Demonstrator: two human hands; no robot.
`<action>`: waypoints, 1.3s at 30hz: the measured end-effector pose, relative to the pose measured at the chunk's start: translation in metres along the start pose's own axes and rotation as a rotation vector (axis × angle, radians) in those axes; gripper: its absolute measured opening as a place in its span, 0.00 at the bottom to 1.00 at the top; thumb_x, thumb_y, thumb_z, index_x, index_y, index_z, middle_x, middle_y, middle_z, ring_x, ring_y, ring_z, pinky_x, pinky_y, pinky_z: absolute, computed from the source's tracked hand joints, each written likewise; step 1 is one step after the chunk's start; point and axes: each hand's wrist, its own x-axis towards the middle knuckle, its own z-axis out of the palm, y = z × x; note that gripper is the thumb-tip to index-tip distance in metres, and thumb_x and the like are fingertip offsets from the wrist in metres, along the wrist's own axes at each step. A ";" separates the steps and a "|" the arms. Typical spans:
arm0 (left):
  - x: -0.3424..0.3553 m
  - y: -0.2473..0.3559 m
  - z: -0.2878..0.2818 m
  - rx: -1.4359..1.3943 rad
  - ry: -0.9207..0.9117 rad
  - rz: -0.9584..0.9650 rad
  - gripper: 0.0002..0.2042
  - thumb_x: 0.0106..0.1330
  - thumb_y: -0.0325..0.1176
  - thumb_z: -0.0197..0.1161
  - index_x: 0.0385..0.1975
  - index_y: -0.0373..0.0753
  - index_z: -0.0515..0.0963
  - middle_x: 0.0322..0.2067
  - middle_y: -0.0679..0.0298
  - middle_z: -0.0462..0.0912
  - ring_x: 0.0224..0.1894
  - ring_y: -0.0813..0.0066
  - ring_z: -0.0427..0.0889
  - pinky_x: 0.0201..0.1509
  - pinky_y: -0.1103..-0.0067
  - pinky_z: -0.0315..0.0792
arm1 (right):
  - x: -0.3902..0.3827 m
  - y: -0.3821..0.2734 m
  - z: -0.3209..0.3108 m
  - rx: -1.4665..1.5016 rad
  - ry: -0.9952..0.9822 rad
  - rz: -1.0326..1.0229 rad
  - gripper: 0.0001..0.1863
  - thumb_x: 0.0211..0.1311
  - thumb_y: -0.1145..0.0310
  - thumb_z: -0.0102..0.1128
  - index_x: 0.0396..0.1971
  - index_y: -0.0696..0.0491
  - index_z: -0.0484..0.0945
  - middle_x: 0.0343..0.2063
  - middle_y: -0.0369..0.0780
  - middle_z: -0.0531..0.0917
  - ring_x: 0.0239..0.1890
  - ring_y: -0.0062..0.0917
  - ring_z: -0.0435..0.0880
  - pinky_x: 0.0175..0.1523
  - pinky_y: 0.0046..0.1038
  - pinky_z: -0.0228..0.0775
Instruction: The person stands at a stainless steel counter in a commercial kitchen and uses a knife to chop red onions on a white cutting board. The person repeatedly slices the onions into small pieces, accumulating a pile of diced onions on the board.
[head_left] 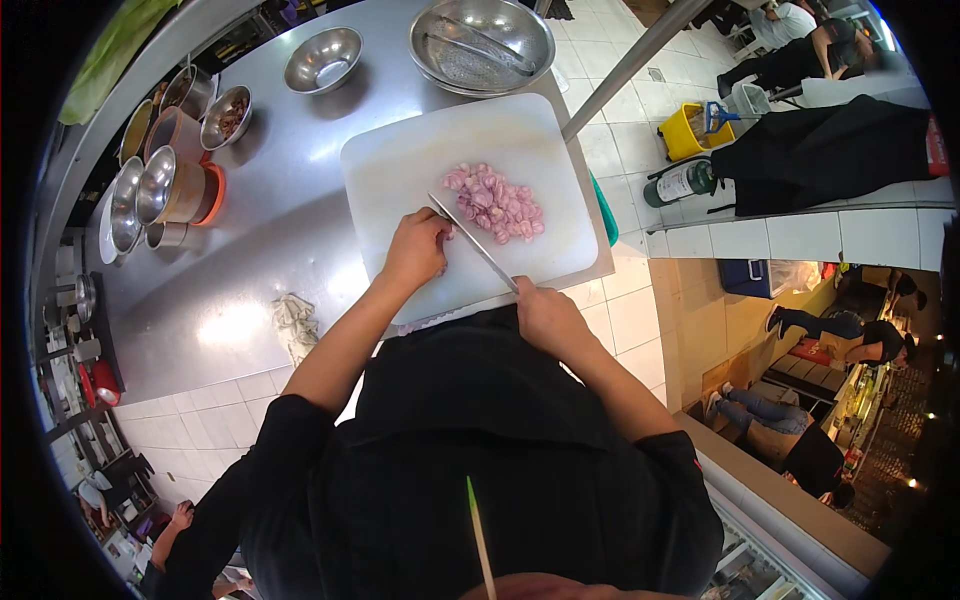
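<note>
My right hand (548, 318) grips the handle of a knife (480, 245), whose blade points up-left over the white cutting board (385, 165). My left hand (418, 245) is on the board left of the blade, fingers curled close to the knife's tip around something small that I cannot make out. A pile of pink, peeled shallots (495, 205) lies just right of the blade.
A perforated steel bowl with tongs (480, 50), a steel bowl (322, 62), stacked bowls and containers (165, 185), and a crumpled cloth (295, 325) sit on the steel table (225, 310). A metal post (615, 75) rises beside the board. Other people (810, 50) are around the kitchen.
</note>
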 end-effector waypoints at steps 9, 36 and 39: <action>0.000 -0.003 0.004 0.107 -0.002 -0.022 0.08 0.57 0.21 0.60 0.33 0.38 0.83 0.36 0.56 0.81 0.44 0.53 0.79 0.55 0.64 0.71 | 0.000 0.005 0.001 -0.006 -0.037 -0.016 0.14 0.64 0.73 0.44 0.47 0.63 0.70 0.26 0.58 0.83 0.32 0.56 0.84 0.41 0.54 0.76; -0.016 -0.008 0.010 0.058 0.162 0.108 0.05 0.54 0.20 0.62 0.30 0.37 0.81 0.35 0.57 0.81 0.42 0.54 0.80 0.53 0.64 0.73 | 0.004 -0.001 0.002 0.024 -0.022 -0.035 0.13 0.64 0.74 0.44 0.45 0.63 0.70 0.26 0.58 0.83 0.31 0.55 0.84 0.38 0.54 0.76; -0.013 -0.007 0.010 0.063 0.150 0.111 0.06 0.55 0.21 0.62 0.31 0.37 0.81 0.35 0.58 0.81 0.41 0.55 0.80 0.53 0.64 0.73 | 0.012 0.008 0.004 -0.004 -0.077 -0.007 0.12 0.65 0.74 0.45 0.44 0.63 0.71 0.26 0.59 0.83 0.31 0.56 0.84 0.38 0.54 0.76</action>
